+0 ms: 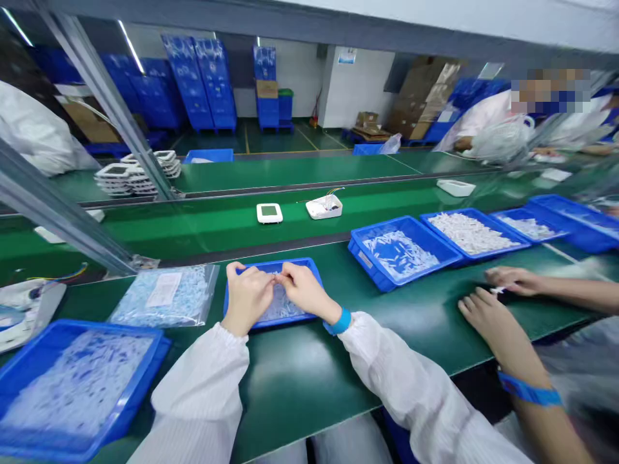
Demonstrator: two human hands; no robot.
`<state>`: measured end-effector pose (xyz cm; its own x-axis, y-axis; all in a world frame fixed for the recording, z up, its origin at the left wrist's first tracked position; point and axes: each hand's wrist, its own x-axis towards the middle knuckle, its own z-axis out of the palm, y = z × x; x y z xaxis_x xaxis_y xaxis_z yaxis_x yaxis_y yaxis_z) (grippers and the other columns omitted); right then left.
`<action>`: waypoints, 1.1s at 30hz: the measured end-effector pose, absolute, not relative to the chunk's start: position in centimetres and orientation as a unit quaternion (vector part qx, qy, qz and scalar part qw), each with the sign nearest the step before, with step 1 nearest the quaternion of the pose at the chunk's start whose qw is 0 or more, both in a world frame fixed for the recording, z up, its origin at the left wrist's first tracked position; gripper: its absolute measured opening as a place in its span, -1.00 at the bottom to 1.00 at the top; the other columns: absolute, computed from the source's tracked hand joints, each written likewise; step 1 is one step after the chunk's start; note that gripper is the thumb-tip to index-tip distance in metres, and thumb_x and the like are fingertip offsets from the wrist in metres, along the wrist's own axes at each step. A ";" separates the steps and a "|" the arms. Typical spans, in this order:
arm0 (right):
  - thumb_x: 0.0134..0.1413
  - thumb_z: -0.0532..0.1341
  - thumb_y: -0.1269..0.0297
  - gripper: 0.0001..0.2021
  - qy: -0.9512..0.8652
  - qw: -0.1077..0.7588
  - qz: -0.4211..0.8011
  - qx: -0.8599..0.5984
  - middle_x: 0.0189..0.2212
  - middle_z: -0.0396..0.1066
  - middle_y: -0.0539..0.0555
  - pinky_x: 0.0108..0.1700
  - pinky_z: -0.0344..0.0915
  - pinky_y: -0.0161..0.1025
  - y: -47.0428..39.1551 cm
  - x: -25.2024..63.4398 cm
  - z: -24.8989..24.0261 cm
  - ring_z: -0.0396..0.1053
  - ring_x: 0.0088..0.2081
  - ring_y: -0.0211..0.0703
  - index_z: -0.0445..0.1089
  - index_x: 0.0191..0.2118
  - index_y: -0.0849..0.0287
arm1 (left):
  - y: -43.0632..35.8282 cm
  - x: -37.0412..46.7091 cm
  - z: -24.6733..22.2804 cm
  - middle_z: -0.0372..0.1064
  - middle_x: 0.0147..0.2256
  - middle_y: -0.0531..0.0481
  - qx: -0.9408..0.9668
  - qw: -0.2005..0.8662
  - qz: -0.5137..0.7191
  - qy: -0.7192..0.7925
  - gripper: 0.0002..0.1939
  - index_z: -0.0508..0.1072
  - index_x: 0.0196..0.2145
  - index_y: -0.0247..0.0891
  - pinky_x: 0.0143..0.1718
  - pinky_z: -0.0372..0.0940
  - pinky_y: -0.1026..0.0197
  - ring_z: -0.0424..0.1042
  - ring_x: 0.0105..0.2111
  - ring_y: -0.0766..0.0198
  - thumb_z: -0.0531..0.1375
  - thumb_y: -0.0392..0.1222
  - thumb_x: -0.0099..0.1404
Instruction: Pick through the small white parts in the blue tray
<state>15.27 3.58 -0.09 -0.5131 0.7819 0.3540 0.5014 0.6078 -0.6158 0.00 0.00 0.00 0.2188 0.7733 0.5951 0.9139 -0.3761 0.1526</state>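
Note:
My left hand (247, 293) and my right hand (305, 287) meet fingertip to fingertip above a small blue tray (285, 322). Both are closed in a pinch, and whatever sits between the fingertips is too small and hidden to name. Small pale pieces (283, 304) lie in the tray beneath them. Left of my hands is a clear plastic bag (188, 309) of light blue pieces with a white label (164, 289). A larger blue tray (157, 351) of whitish small parts stands at the lower left.
Blue bins (382, 280) of small white parts line the right side. A co-worker's hands (493, 316) hold a tiny white piece close by. On the green conveyor (217, 222) sit a white-framed screen unit (269, 213) and an open white housing with wires (324, 207). A metal post (72, 206) slants at left.

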 end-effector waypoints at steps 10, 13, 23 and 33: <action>0.11 0.03 0.50 -0.88 -0.885 0.270 0.003 -0.379 -0.49 0.30 0.09 -0.31 0.03 -0.21 2.8 15.1 -0.1 0.20 -0.38 -0.10 0.24 -0.40 0.22 | -0.5 0.5 0.5 0.47 -0.54 0.05 -0.758 0.091 -0.302 -0.571 -0.75 0.50 -0.53 -0.14 -0.12 -0.01 -0.06 0.38 -0.47 0.27 0.08 -0.29 0.20; 0.11 0.01 0.52 -0.86 -0.896 0.262 -0.026 -0.358 -0.46 0.32 0.13 -0.29 0.03 -0.19 2.6 15.1 0.0 0.20 -0.37 -0.08 0.26 -0.39 0.24 | -0.4 0.5 0.5 0.46 -0.55 0.06 -0.758 0.077 -0.309 -0.570 -0.74 0.49 -0.56 -0.14 -0.11 0.00 -0.05 0.37 -0.48 0.28 0.07 -0.31 0.19; 0.19 0.07 0.42 -0.85 -0.890 0.280 0.122 -0.338 -0.49 0.31 0.05 -0.31 0.08 -0.27 3.4 15.7 0.0 0.25 -0.38 -0.16 0.21 -0.42 0.19 | -0.3 0.4 0.5 0.42 -0.59 0.06 -0.777 0.082 -0.294 -0.550 -0.73 0.47 -0.59 -0.18 -0.09 0.02 -0.04 0.35 -0.50 0.29 0.07 -0.34 0.18; 0.24 0.04 0.22 -0.76 -0.782 0.395 0.316 -0.364 -0.57 0.22 -0.07 -0.45 0.01 -0.35 3.5 15.6 0.1 0.19 -0.51 -0.29 0.17 -0.45 0.16 | -0.5 0.8 0.9 0.51 -0.41 0.03 -0.764 0.084 -0.332 -0.547 -0.83 0.50 -0.37 -0.16 -0.08 0.04 -0.01 0.42 -0.39 0.24 0.10 -0.21 0.27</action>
<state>15.63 3.52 0.13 -0.4226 0.8192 0.3877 0.3205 0.5352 -0.7815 0.81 -0.51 0.87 0.1822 0.7798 0.5990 0.8909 -0.3886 0.2349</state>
